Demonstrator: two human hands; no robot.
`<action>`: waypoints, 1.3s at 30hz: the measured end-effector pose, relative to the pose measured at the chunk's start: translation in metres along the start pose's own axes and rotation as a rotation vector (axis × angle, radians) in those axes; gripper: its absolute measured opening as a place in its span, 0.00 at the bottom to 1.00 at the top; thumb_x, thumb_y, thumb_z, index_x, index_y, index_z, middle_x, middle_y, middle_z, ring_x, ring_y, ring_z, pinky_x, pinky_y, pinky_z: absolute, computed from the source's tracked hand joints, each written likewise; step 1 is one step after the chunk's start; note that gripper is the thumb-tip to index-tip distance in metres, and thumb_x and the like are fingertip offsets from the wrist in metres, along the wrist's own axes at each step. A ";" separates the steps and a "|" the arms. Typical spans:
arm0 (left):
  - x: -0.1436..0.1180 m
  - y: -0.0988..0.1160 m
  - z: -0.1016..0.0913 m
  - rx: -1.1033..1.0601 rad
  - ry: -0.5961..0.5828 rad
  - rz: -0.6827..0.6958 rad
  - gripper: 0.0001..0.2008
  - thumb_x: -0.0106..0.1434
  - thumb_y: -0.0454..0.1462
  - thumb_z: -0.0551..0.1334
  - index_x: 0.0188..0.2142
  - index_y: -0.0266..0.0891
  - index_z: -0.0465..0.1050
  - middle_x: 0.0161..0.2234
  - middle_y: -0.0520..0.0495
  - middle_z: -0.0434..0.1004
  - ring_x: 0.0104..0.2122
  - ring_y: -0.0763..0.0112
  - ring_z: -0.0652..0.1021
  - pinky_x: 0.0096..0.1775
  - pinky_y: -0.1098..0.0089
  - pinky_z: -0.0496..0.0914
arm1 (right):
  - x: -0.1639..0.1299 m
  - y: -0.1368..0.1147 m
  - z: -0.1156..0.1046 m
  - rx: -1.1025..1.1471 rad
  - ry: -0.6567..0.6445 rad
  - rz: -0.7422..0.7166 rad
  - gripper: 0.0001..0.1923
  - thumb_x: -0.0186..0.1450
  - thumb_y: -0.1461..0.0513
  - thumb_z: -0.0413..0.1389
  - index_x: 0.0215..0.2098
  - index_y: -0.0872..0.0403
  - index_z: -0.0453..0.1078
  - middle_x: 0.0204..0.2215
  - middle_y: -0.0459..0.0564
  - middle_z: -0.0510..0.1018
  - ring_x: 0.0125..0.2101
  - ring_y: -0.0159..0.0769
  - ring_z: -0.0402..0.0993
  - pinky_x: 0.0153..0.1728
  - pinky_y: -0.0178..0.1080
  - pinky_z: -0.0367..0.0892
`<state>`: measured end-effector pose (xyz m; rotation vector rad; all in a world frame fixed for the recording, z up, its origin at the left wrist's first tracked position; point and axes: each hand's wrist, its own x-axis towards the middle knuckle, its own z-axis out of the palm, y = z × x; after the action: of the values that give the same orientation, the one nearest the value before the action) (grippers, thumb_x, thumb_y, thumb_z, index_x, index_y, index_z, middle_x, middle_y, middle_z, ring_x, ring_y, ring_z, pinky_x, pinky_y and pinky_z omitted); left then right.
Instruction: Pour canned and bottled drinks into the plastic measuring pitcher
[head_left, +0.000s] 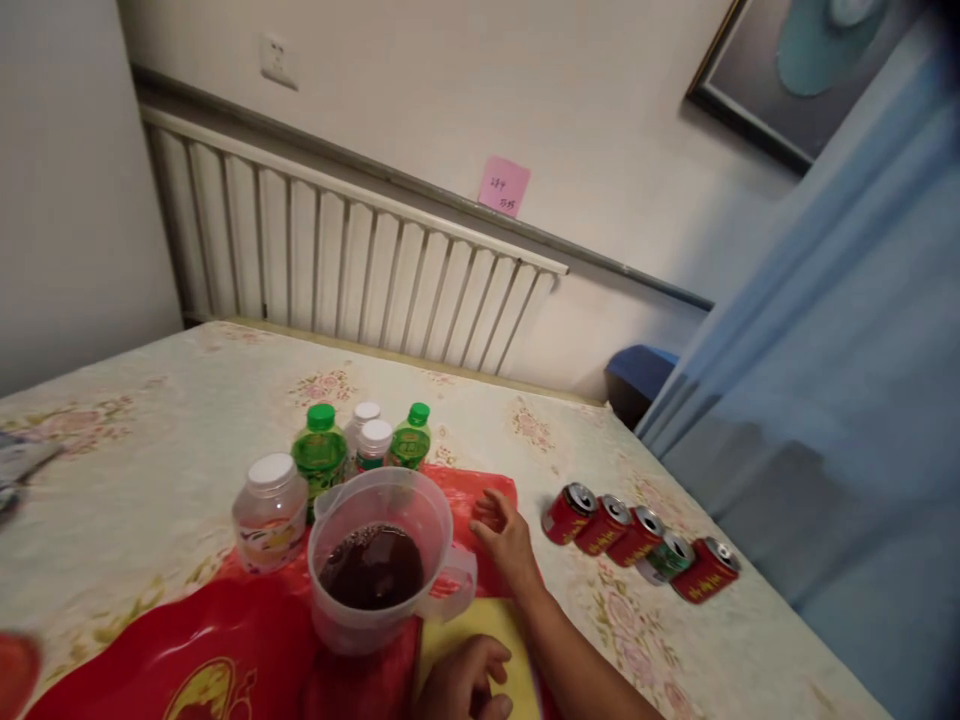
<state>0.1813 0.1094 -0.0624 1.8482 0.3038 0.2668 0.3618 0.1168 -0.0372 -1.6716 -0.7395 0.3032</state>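
Observation:
A clear plastic measuring jug (442,500) holds dark brown liquid and stands in front of me, its handle to the right. Just right of that handle, my right hand (501,535) hovers over a red plastic bag (469,485), fingers loosely bent and apart, holding nothing I can see. My left hand (471,680) is low in the view, over a yellow sheet (517,640); its thumb and fingers are curved with a gap between them, and nothing shows there. The jug is close to both hands, and neither touches it.
Behind the jug stand green-capped bottles (320,450), white-capped bottles (373,445) and a white-lidded jar (270,510). Several opened cans (600,525) form a row at right. A red scalloped tray (150,640) lies front left on the floral tablecloth (187,420). A radiator (352,250) lines the wall.

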 end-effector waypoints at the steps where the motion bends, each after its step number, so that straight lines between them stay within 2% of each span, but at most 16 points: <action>1: 0.000 -0.001 0.000 0.002 0.008 0.009 0.19 0.50 0.28 0.60 0.42 0.42 0.72 0.35 0.49 0.77 0.30 0.67 0.75 0.35 0.68 0.70 | -0.012 0.005 -0.017 -0.012 0.047 0.000 0.28 0.52 0.55 0.61 0.50 0.52 0.67 0.43 0.53 0.78 0.44 0.46 0.75 0.49 0.50 0.69; 5: -0.008 0.005 0.000 -0.014 0.057 0.038 0.17 0.54 0.31 0.57 0.43 0.42 0.72 0.36 0.47 0.76 0.34 0.67 0.74 0.39 0.68 0.69 | -0.043 0.019 -0.085 -0.230 0.352 0.003 0.23 0.59 0.55 0.54 0.51 0.56 0.65 0.44 0.59 0.77 0.43 0.47 0.75 0.47 0.50 0.70; 7: -0.010 0.009 -0.001 -0.013 0.047 0.020 0.16 0.55 0.31 0.56 0.43 0.40 0.71 0.36 0.46 0.75 0.35 0.66 0.74 0.40 0.67 0.69 | -0.044 0.016 -0.117 -0.417 0.416 -0.102 0.23 0.61 0.56 0.52 0.53 0.57 0.65 0.46 0.59 0.76 0.45 0.47 0.74 0.48 0.50 0.68; 9: -0.010 0.012 0.000 -0.011 0.034 -0.001 0.15 0.55 0.32 0.56 0.43 0.39 0.71 0.36 0.46 0.75 0.35 0.66 0.74 0.41 0.67 0.69 | -0.035 0.004 -0.146 -0.620 0.383 -0.287 0.25 0.60 0.59 0.54 0.55 0.56 0.64 0.50 0.60 0.73 0.52 0.49 0.68 0.53 0.53 0.63; 10: -0.009 0.013 0.001 -0.012 0.037 -0.007 0.15 0.55 0.32 0.56 0.43 0.39 0.71 0.36 0.45 0.75 0.35 0.66 0.74 0.40 0.67 0.69 | -0.027 -0.004 -0.157 -0.733 0.321 -0.350 0.28 0.58 0.61 0.56 0.57 0.55 0.63 0.54 0.59 0.70 0.56 0.49 0.64 0.57 0.54 0.58; 13: -0.006 0.012 0.002 -0.017 0.047 0.008 0.16 0.55 0.31 0.56 0.44 0.39 0.70 0.37 0.46 0.75 0.34 0.67 0.74 0.40 0.68 0.69 | 0.002 -0.030 -0.179 -1.013 0.033 -0.355 0.36 0.52 0.69 0.57 0.61 0.56 0.60 0.62 0.60 0.61 0.60 0.48 0.58 0.59 0.51 0.54; 14: -0.006 0.011 0.003 -0.017 0.045 0.011 0.16 0.55 0.31 0.56 0.44 0.39 0.70 0.37 0.46 0.75 0.34 0.67 0.74 0.40 0.68 0.69 | 0.012 -0.037 -0.183 -1.078 -0.073 -0.324 0.38 0.51 0.70 0.56 0.61 0.56 0.60 0.62 0.60 0.60 0.60 0.49 0.58 0.59 0.51 0.54; 17: -0.006 0.012 0.003 -0.010 0.042 -0.004 0.16 0.55 0.30 0.55 0.43 0.39 0.70 0.37 0.47 0.76 0.33 0.68 0.74 0.40 0.68 0.69 | 0.036 -0.046 -0.185 -1.113 -0.236 -0.280 0.37 0.47 0.72 0.57 0.56 0.53 0.67 0.56 0.56 0.70 0.55 0.48 0.66 0.56 0.47 0.57; 20: -0.007 0.016 0.002 -0.006 0.049 -0.022 0.15 0.55 0.30 0.55 0.43 0.40 0.70 0.37 0.48 0.76 0.34 0.68 0.74 0.40 0.69 0.69 | 0.048 -0.046 -0.181 -1.103 -0.320 -0.246 0.31 0.46 0.71 0.60 0.49 0.50 0.73 0.47 0.51 0.77 0.46 0.43 0.72 0.49 0.40 0.62; 24: -0.008 0.022 -0.001 -0.007 0.030 -0.027 0.14 0.56 0.32 0.56 0.42 0.40 0.71 0.37 0.48 0.76 0.35 0.68 0.74 0.41 0.69 0.68 | 0.045 -0.046 -0.176 -1.084 -0.340 -0.175 0.27 0.44 0.65 0.66 0.44 0.51 0.74 0.41 0.51 0.77 0.40 0.41 0.72 0.40 0.36 0.64; 27: -0.008 0.021 0.000 -0.003 0.032 -0.027 0.14 0.56 0.31 0.56 0.43 0.39 0.71 0.37 0.48 0.76 0.35 0.68 0.74 0.41 0.69 0.68 | 0.034 -0.047 -0.170 -1.053 -0.290 -0.112 0.21 0.46 0.62 0.66 0.40 0.53 0.74 0.37 0.51 0.76 0.36 0.40 0.72 0.36 0.36 0.62; 30: -0.008 0.017 0.003 -0.014 0.043 -0.029 0.15 0.56 0.32 0.56 0.43 0.39 0.71 0.37 0.48 0.76 0.35 0.68 0.74 0.41 0.69 0.68 | 0.021 -0.044 -0.165 -0.992 -0.200 -0.062 0.16 0.49 0.60 0.65 0.36 0.55 0.74 0.35 0.53 0.76 0.37 0.42 0.73 0.38 0.39 0.63; 32: -0.008 0.014 0.005 -0.020 0.045 -0.024 0.14 0.56 0.32 0.56 0.43 0.39 0.71 0.38 0.48 0.76 0.35 0.67 0.73 0.41 0.69 0.68 | 0.013 -0.038 -0.163 -0.925 -0.120 -0.039 0.19 0.48 0.58 0.66 0.38 0.56 0.74 0.37 0.55 0.77 0.41 0.46 0.73 0.43 0.41 0.63; 35: -0.008 0.012 0.006 -0.022 0.043 -0.024 0.15 0.56 0.31 0.56 0.43 0.39 0.71 0.38 0.48 0.76 0.35 0.68 0.73 0.40 0.69 0.68 | -0.001 -0.023 -0.162 -0.779 0.025 0.000 0.31 0.47 0.56 0.66 0.48 0.56 0.70 0.45 0.57 0.76 0.47 0.50 0.72 0.49 0.45 0.64; 39: -0.008 0.011 0.007 -0.014 0.039 -0.030 0.15 0.55 0.31 0.56 0.43 0.40 0.71 0.37 0.49 0.76 0.34 0.68 0.74 0.40 0.69 0.68 | -0.023 0.005 -0.154 -0.552 0.166 0.038 0.33 0.49 0.56 0.62 0.52 0.56 0.67 0.46 0.55 0.78 0.47 0.49 0.74 0.47 0.46 0.69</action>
<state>0.1770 0.0976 -0.0538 1.8249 0.3553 0.2843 0.4342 -0.0182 -0.0088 -2.2021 -0.7038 -0.0231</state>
